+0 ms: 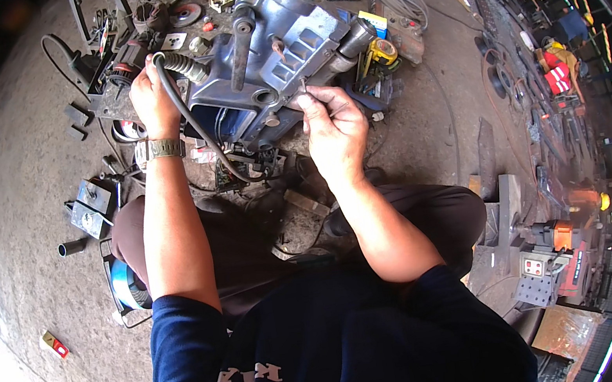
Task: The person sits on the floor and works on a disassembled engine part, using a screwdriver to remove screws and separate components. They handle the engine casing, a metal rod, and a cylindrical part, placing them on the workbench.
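Note:
In front of me a grey-blue cast metal machine housing stands tilted on the floor, with a lever on its face and a dark opening low on its left. My left hand, a watch on its wrist, is closed at the upper left, where a black cable bends out of a coiled spring sleeve. My right hand is closed in a pinch at the housing's lower right edge. From its fingertips pokes a small thin metal piece, its kind too small to tell.
A yellow tape measure lies right of the housing, near coiled cable. Power tools and a grinding disc lie at the far left. A blue-sided spool stands by my left knee. Metal stock and machines line the right side.

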A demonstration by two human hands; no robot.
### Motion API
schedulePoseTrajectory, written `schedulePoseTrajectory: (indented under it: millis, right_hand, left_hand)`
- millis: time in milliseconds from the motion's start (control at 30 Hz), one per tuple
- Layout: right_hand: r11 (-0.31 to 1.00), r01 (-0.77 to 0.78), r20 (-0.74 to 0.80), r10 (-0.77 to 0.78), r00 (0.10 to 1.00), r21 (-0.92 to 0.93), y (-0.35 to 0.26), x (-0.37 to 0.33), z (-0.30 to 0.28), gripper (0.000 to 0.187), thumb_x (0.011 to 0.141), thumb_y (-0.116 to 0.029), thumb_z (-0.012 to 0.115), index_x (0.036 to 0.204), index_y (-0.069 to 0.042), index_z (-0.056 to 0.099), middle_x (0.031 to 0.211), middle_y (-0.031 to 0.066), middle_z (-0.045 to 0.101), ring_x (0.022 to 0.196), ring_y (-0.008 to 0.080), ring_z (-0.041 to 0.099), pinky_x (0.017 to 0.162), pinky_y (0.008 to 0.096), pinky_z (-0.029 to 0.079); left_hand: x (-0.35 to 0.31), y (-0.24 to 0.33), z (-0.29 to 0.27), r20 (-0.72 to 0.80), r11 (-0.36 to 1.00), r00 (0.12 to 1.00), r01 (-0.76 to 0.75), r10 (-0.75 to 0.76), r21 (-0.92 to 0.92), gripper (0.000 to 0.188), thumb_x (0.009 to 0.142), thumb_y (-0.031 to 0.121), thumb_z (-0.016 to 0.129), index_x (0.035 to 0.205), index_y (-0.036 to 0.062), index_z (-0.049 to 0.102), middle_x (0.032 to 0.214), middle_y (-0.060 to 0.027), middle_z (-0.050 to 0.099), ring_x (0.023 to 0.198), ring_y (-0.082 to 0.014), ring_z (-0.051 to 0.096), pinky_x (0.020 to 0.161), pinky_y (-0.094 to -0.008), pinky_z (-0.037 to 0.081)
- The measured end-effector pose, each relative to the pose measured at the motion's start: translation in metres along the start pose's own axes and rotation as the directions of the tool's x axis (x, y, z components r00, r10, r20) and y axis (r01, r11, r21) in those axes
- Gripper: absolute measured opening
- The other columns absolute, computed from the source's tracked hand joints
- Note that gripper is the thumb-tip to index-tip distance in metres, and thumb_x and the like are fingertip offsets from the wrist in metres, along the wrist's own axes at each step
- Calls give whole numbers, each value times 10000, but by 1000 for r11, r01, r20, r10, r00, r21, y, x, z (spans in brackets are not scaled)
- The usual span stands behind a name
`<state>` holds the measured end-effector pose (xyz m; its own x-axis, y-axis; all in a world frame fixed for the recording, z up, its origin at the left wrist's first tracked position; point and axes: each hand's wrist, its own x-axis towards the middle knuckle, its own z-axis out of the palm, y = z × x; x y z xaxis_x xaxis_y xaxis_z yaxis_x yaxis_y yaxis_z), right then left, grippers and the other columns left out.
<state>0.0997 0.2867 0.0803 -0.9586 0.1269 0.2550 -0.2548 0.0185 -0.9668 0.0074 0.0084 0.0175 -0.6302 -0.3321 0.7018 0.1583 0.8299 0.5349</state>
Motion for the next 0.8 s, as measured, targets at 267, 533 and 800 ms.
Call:
schedulePoseTrajectory:
  millis: [267, 533, 800]
  right_hand:
    - [822, 406, 208, -350, 913, -399, -28, 20, -18, 67, 915, 29, 697, 981, 39, 698, 905, 138, 748, 844, 200, 758, 739, 298, 577]
    - [-78, 827, 831, -69, 552, -557, -119, 65, -45, 84, 886, -131, 658, 964, -129, 691, 889, 53, 663, 886, 242, 702, 708, 389, 575]
    - [-140, 890, 895, 48, 444, -434, -123, 64, -29, 100, 914, -164, 611, 938, -111, 692, 873, 61, 661, 840, 251, 713, 707, 394, 577]
  left_hand:
    - [-2, 7, 3, 17, 984, 993, 114, -113, -140, 503, 1069, 317, 396, 790, -24, 639, 676, -233, 624, 660, -457, 623, 646, -527, 476]
    - [5, 29, -7, 34, 969, 975, 223, -220, -104, 475, 1058, 300, 433, 776, -5, 665, 761, -269, 658, 757, -488, 642, 678, -550, 498]
    - [3, 20, 0, -139, 992, 988, -56, 71, 114, 446, 1056, 280, 440, 799, 1, 675, 796, -258, 681, 742, -475, 653, 676, -542, 516]
